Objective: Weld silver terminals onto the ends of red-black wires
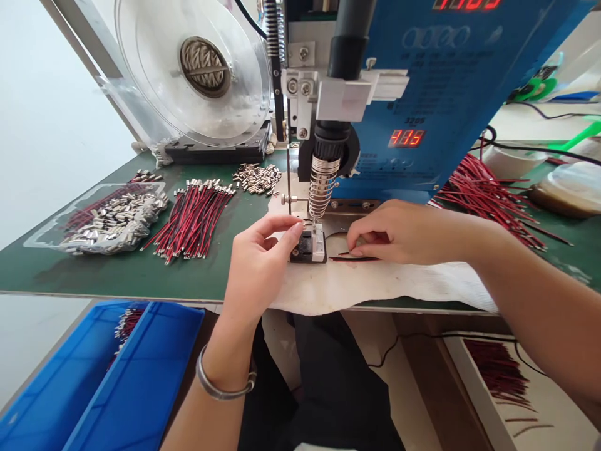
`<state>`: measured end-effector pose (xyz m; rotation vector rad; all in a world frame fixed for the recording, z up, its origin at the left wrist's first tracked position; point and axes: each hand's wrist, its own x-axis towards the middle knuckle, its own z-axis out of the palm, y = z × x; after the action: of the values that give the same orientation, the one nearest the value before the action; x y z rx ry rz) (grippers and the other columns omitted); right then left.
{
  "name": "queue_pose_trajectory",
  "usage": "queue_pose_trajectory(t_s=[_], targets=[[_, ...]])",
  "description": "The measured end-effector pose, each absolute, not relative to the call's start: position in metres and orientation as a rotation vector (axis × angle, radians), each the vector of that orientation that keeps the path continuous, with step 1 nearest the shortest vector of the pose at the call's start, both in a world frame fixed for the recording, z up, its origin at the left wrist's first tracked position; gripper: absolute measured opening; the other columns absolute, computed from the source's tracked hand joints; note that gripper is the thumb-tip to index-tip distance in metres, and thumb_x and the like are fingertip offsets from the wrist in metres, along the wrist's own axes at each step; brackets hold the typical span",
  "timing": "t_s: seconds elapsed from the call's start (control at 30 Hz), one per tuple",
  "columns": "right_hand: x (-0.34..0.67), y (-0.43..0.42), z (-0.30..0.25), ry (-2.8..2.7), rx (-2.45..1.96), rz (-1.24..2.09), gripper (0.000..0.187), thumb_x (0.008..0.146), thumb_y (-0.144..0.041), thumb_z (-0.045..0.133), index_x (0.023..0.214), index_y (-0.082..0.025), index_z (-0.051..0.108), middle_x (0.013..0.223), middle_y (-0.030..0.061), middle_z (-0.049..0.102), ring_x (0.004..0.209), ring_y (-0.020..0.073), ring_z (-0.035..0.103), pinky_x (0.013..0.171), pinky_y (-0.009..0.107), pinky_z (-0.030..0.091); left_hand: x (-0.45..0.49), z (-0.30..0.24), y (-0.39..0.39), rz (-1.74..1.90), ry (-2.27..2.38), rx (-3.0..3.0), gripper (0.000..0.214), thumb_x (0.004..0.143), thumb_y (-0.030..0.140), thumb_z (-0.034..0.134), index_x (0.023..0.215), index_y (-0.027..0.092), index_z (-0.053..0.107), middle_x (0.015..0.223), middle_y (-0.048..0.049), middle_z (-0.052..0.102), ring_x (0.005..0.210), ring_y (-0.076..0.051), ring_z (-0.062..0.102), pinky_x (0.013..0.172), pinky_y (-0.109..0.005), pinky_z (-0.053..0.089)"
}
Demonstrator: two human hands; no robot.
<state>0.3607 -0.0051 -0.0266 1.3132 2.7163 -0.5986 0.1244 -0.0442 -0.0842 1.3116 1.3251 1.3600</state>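
Red-and-black wire (342, 258) is pinched in the right hand (394, 233) over the white cloth (352, 285), just right of the small black fixture (303, 252). The left hand's (260, 260) thumb and forefinger meet at that fixture; whether they grip anything, I cannot tell. Connectors (257, 179) lie beyond on the table (201, 279).

We put the small black holder (304, 247) in the middle of our clock. At twelve o'clock, the tip with a spring (323, 188) hangs close over it and blocks the top. The big blue box (404, 81) makes a wall at one. Our left hand (260, 266) fills the spot between eight and nine, and our right hand (394, 232) fills three. We have room at six, over the white cloth (352, 285). Farther out past our left hand, a bare bit of table (206, 275) leaves us space, but a bunch of wires (192, 219) blocks us between nine and ten. Shiny bits (257, 178) block eleven.
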Motion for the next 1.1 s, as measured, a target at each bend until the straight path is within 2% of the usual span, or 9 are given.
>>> queue_pose_trajectory(t_s=[0.1, 0.17, 0.27, 0.37, 0.47, 0.53, 0.73, 0.9, 1.1], targets=[[0.363, -0.005, -0.024, 2.803, 1.287, -0.607, 0.032, 0.095, -0.048, 0.052, 0.093, -0.024, 0.073, 0.082, 0.0025, 0.07, 0.069, 0.0179, 0.057, 0.068, 0.032, 0.036, 0.125, -0.085, -0.044, 1.392, 1.24, 1.272, 0.015, 0.079, 0.035, 0.083, 0.087, 0.022, 0.081, 0.088, -0.0034, 0.079, 0.078, -0.016, 0.071, 0.069, -0.025, 0.054], [0.364, -0.004, -0.025, 2.904, 1.255, -0.583, 0.033, 0.095, -0.048, 0.052, 0.091, -0.023, 0.072, 0.093, 0.0054, 0.072, 0.075, 0.0188, 0.06, 0.072, 0.033, 0.038, 0.126, -0.085, -0.044, 1.407, 1.202, 1.253, 0.014, 0.078, 0.033, 0.083, 0.087, 0.023, 0.082, 0.093, -0.0037, 0.08, 0.085, -0.018, 0.073, 0.077, -0.026, 0.057], [0.365, -0.006, -0.025, 2.981, 1.26, -0.579, 0.034, 0.096, -0.049, 0.05, 0.093, -0.022, 0.07, 0.1, 0.0069, 0.072, 0.082, 0.0206, 0.062, 0.074, 0.032, 0.04, 0.125, -0.085, -0.044, 1.401, 1.243, 1.268, 0.016, 0.078, 0.034, 0.083, 0.091, 0.023, 0.083, 0.093, -0.0042, 0.08, 0.076, -0.017, 0.07, 0.062, -0.024, 0.052], [0.363, -0.008, -0.025, 2.952, 1.333, -0.581, 0.031, 0.097, -0.048, 0.05, 0.097, -0.024, 0.069, 0.09, 0.0048, 0.074, 0.077, 0.0208, 0.063, 0.07, 0.032, 0.039, 0.123, -0.087, -0.044, 1.361, 1.295, 1.283, 0.019, 0.082, 0.036, 0.079, 0.097, 0.024, 0.084, 0.085, -0.0028, 0.077, 0.052, -0.01, 0.053, 0.044, -0.024, 0.032], [0.36, -0.01, -0.025, 3.032, 1.362, -0.575, 0.028, 0.097, -0.045, 0.05, 0.096, -0.023, 0.068, 0.084, 0.0046, 0.073, 0.073, 0.0203, 0.062, 0.07, 0.032, 0.039, 0.122, -0.086, -0.043, 1.31, 1.273, 1.276, 0.021, 0.087, 0.034, 0.071, 0.102, 0.025, 0.083, 0.082, -0.0017, 0.075, 0.043, -0.005, 0.032, 0.041, -0.025, 0.019], [0.357, -0.01, -0.027, 3.13, 1.34, -0.59, 0.027, 0.099, -0.044, 0.05, 0.095, -0.022, 0.066, 0.086, 0.0047, 0.073, 0.073, 0.0197, 0.062, 0.07, 0.032, 0.041, 0.122, -0.085, -0.044, 1.297, 1.255, 1.303, 0.022, 0.089, 0.031, 0.068, 0.103, 0.025, 0.083, 0.086, -0.0019, 0.073, 0.044, -0.004, 0.028, 0.041, -0.025, 0.018], [0.344, -0.01, -0.042, 3.421, 1.209, -0.449, 0.018, 0.1, -0.03, 0.052, 0.093, -0.021, 0.066, 0.084, 0.0019, 0.07, 0.065, 0.0147, 0.056, 0.064, 0.029, 0.041, 0.122, -0.082, -0.046, 1.3, 1.246, 1.333, 0.023, 0.089, 0.031, 0.072, 0.11, 0.026, 0.079, 0.082, 0.0009, 0.064, 0.049, -0.003, 0.036, 0.044, -0.02, 0.025], [0.34, -0.011, -0.049, 3.505, 1.256, -0.378, 0.013, 0.099, -0.024, 0.056, 0.093, -0.02, 0.066, 0.081, -0.0003, 0.068, 0.061, 0.0112, 0.053, 0.059, 0.026, 0.04, 0.123, -0.084, -0.044, 1.386, 1.229, 1.27, 0.023, 0.077, 0.039, 0.086, 0.09, 0.022, 0.076, 0.087, -0.0004, 0.072, 0.065, -0.007, 0.056, 0.06, -0.018, 0.045], [0.339, -0.012, -0.05, 3.537, 1.244, -0.35, 0.01, 0.096, -0.026, 0.063, 0.09, -0.019, 0.068, 0.079, -0.0008, 0.067, 0.06, 0.0106, 0.052, 0.053, 0.025, 0.038, 0.122, -0.084, -0.046, 1.311, 1.303, 1.296, 0.02, 0.079, 0.042, 0.084, 0.088, 0.024, 0.082, 0.088, -0.0033, 0.075, 0.077, -0.013, 0.063, 0.057, -0.02, 0.041]])
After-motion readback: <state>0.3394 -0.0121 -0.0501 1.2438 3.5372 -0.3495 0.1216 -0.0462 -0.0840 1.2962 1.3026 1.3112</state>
